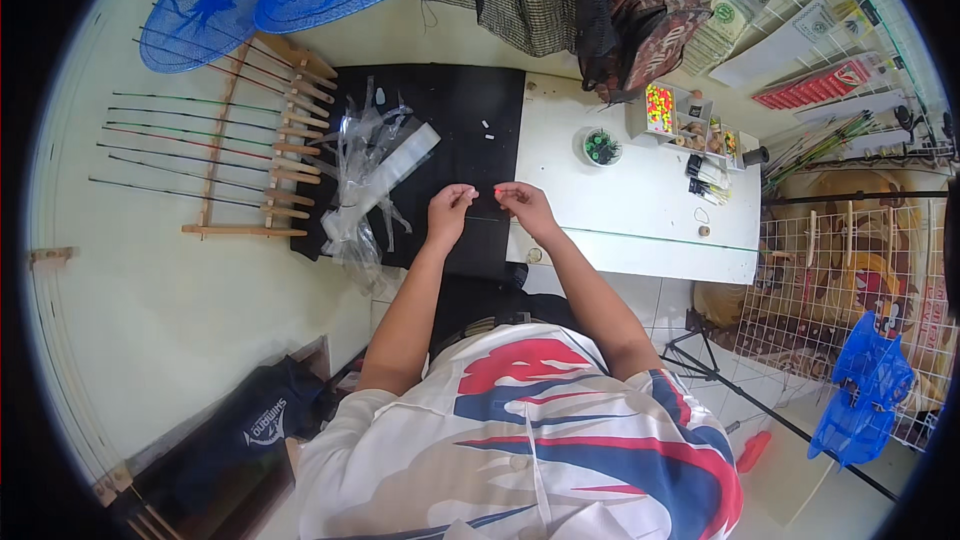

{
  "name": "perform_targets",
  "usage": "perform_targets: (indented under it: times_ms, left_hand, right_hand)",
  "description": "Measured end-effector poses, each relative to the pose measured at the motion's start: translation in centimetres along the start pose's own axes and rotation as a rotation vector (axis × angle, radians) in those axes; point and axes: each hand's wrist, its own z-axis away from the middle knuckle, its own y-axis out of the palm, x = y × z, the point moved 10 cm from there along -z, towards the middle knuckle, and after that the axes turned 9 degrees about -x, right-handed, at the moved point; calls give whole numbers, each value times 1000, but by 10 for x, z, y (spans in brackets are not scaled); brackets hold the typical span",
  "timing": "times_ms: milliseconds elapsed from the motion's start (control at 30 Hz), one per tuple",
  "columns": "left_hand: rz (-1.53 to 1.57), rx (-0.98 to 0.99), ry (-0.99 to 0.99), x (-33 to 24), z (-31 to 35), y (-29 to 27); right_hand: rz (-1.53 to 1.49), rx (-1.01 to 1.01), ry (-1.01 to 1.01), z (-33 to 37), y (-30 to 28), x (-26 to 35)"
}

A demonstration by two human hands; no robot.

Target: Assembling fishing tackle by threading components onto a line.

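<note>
red piece (497,194) — pinched by right hand (528,206); left hand (451,208) just left of it, pinched narrow, contents unclear — long axis unreadable.

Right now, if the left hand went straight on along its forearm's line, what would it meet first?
Probably the nearer small white piece on the black mat, roughly ahead of the left hand. Height above the mat is hard to judge, so the hand might pass over it.
</note>
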Motion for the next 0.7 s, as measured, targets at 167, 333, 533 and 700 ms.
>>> perform_targets:
  times_ms: [167, 333, 533, 700]
  left_hand:
    - [-194, -48, 65, -13, 2, -2]
    - [-308, -69, 139, 1, -7, -7]
    - [-354, -91, 161, -8, -5, -8]
    - [-196, 19, 130, -20, 2, 3]
  right_hand:
    - [41, 34, -35, 2, 7, 11]
    - [20, 41, -55, 3, 14, 19]
    - [-22, 60, -64, 3, 14, 21]
    - [-59, 75, -48, 0, 14, 21]
